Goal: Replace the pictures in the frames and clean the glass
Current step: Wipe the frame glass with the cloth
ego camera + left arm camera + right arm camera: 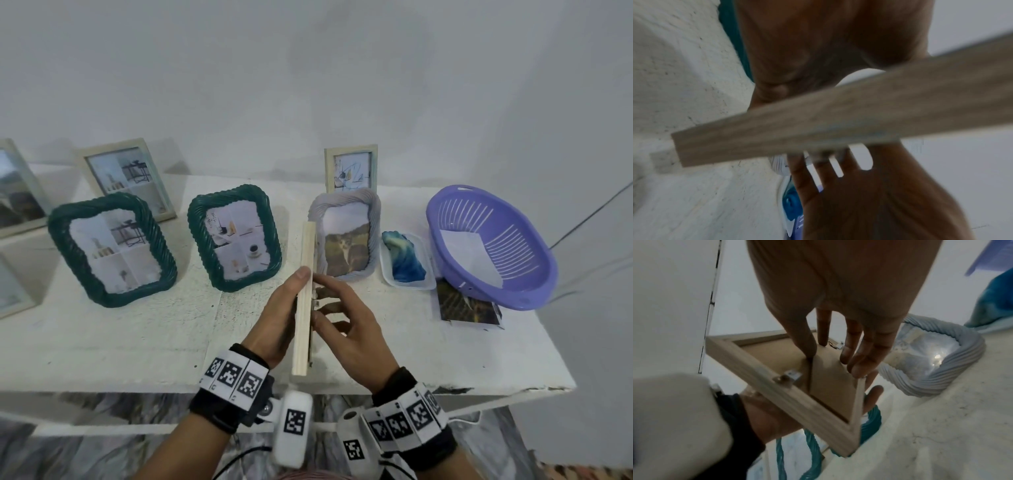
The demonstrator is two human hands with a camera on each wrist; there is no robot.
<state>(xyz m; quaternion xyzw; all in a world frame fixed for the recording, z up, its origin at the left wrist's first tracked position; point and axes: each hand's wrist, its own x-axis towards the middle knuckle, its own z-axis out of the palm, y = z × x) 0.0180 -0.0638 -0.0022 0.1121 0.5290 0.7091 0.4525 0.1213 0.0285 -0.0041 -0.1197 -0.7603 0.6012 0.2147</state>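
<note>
Pale wooden picture frame [306, 301] stands on edge above the white table [137, 342], back facing right; we grip it in our left hand [279, 317], thumb along the top edge, while our right hand's [349, 329] fingertips [856, 368] press its brown backing board [830, 378], fingers nearly straight
</note>
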